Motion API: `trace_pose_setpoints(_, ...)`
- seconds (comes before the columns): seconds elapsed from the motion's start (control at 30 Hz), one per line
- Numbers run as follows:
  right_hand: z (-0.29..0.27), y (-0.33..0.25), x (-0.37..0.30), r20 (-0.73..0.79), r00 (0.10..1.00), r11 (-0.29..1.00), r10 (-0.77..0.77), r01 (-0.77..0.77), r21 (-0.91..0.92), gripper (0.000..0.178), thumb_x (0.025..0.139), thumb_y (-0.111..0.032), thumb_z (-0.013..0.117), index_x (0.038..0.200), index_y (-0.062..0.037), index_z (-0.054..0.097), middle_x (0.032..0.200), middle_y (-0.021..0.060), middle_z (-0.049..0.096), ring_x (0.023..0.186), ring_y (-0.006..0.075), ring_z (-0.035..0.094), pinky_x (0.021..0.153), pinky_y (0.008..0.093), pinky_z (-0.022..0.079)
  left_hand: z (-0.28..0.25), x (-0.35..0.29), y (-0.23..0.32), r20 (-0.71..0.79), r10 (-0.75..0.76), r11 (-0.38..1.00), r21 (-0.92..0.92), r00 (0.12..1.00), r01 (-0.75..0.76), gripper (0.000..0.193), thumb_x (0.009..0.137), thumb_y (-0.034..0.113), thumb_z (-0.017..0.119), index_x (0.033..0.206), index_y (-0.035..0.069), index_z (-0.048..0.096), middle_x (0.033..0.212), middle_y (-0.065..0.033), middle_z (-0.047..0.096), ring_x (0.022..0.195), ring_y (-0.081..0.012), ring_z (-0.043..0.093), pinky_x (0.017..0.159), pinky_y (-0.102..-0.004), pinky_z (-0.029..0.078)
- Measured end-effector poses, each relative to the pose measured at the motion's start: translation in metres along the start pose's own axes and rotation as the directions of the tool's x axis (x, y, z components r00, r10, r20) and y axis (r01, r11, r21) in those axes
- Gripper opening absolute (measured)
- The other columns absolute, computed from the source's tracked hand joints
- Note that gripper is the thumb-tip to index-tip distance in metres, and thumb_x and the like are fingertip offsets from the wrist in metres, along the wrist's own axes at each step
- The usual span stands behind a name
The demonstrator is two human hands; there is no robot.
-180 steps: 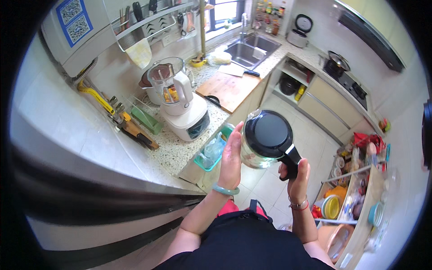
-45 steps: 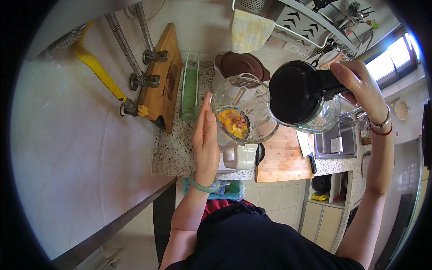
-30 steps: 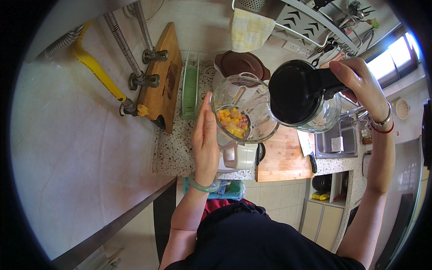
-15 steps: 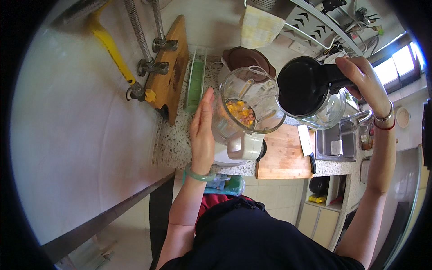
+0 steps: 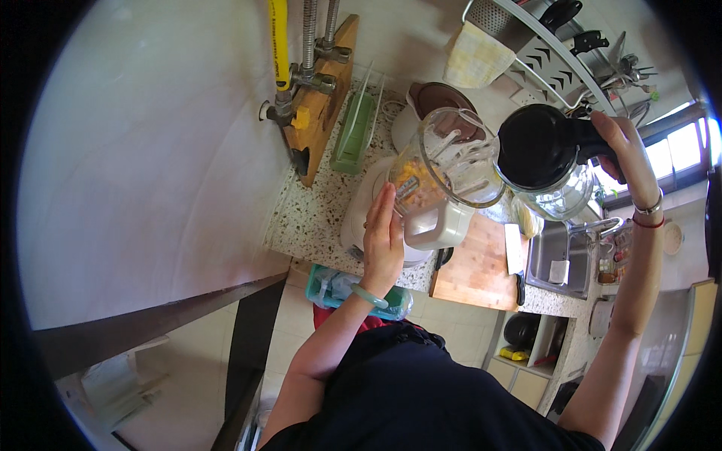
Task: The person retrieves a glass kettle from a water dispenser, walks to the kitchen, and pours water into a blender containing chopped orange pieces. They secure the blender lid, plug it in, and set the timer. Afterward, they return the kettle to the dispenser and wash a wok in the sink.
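My right hand (image 5: pixel 624 146) is wrapped round the black handle of a glass kettle (image 5: pixel 573 192) with a black lid. The kettle is tipped, its lid side close to the rim of a clear blender jug (image 5: pixel 492 195). Orange and pinkish chopped pieces (image 5: pixel 421 180) lie at the bottom of the jug. The jug leans on or over its white blender base (image 5: pixel 359 218). My left hand (image 5: pixel 385 244) has its fingers stretched out along the jug's lower side, beside its white handle. Whether liquid is flowing cannot be made out.
A wooden cutting board (image 5: pixel 474 263) with a knife (image 5: pixel 514 255) lies right of the blender, before the sink (image 5: pixel 535 259). Behind stand a brown-lidded white pot (image 5: pixel 406 124) and a green tray (image 5: pixel 352 139). A rack (image 5: pixel 553 56) holds knives above; a bin (image 5: pixel 320 282) sits below the counter edge.
The view has shifted. My left hand has moved from beside the jug onto its lower side, and the jug looks more tilted. The kettle stays tipped in my right hand near the rim.
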State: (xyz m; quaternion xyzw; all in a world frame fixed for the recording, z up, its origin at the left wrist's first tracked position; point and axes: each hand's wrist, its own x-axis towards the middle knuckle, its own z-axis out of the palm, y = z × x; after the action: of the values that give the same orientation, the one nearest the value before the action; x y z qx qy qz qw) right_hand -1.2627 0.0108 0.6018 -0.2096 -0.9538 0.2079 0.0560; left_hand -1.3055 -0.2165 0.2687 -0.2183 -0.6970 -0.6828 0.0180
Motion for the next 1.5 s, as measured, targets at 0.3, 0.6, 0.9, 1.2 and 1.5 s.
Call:
trace_pose_setpoints(0.3, 0.002, -0.006, 0.0, -0.012, 1.0, 0.999, -0.001, 0.0, -0.035, 0.06, 0.092, -0.058, 0.047, 0.069, -0.0043, 0.063, 0.047, -0.0042, 0.043, 0.037, 0.0019, 0.034, 0.035, 0.0202, 0.022, 0.0, 0.012, -0.006, -0.025, 0.019, 0.997, 0.078, 0.999, -0.017, 0.051, 0.093, -0.001, 0.044, 0.143, 0.003, 0.038, 0.144, -0.017, 0.043, 0.128, -0.036, 0.041, 0.108, -0.0432, 0.032)
trace_pose_setpoints(0.6, 0.0, 0.0, 0.004, 0.01, 1.0, 0.998, -0.006, 0.007, -0.058, 0.06, 0.093, -0.057, 0.045, 0.067, -0.0052, 0.061, 0.046, -0.0047, 0.041, 0.037, 0.0022, 0.034, 0.035, 0.0207, 0.022, 0.001, 0.01, -0.005, 0.004, 0.091, 0.982, 0.163, 0.996, -0.091, 0.057, 0.09, -0.001, 0.047, 0.146, 0.005, 0.035, 0.147, -0.0158, 0.04, 0.127, -0.036, 0.04, 0.108, -0.0437, 0.031)
trace_pose_setpoints(0.9, -0.004, -0.011, 0.005, 0.118, 0.993, 0.997, -0.011, 0.019, -0.073, 0.059, 0.093, -0.053, 0.045, 0.063, -0.005, 0.059, 0.044, -0.0041, 0.039, 0.037, 0.0033, 0.033, 0.038, 0.023, 0.023, 0.0, 0.004, -0.005, 0.0, 0.095, 0.991, 0.099, 0.995, -0.095, 0.051, 0.095, 0.004, 0.045, 0.145, 0.005, 0.037, 0.146, -0.0148, 0.041, 0.129, -0.0333, 0.04, 0.109, -0.0431, 0.031)
trace_pose_setpoints(1.2, -0.002, -0.012, 0.006, 0.056, 0.998, 0.996, -0.005, 0.01, -0.088, 0.06, 0.089, -0.053, 0.049, 0.059, -0.0015, 0.057, 0.045, -0.0031, 0.038, 0.04, 0.0042, 0.035, 0.04, 0.0235, 0.023, 0.0, 0.012, 0.001, 0.02, 0.018, 0.989, 0.149, 1.0, -0.021, 0.048, 0.095, 0.005, 0.046, 0.143, 0.006, 0.041, 0.14, -0.0141, 0.045, 0.127, -0.0324, 0.043, 0.107, -0.0412, 0.034)
trace_pose_setpoints(1.5, -0.004, -0.011, 0.004, 0.085, 0.996, 0.997, -0.032, 0.038, -0.064, 0.061, 0.088, -0.054, 0.05, 0.063, 0.0005, 0.061, 0.046, -0.0015, 0.039, 0.042, 0.0053, 0.038, 0.04, 0.0241, 0.026, -0.001, 0.012, 0.0, 0.038, 0.037, 0.99, 0.133, 0.999, -0.041, 0.045, 0.097, 0.007, 0.043, 0.142, 0.003, 0.042, 0.138, -0.0165, 0.046, 0.127, -0.0321, 0.043, 0.107, -0.0416, 0.034)
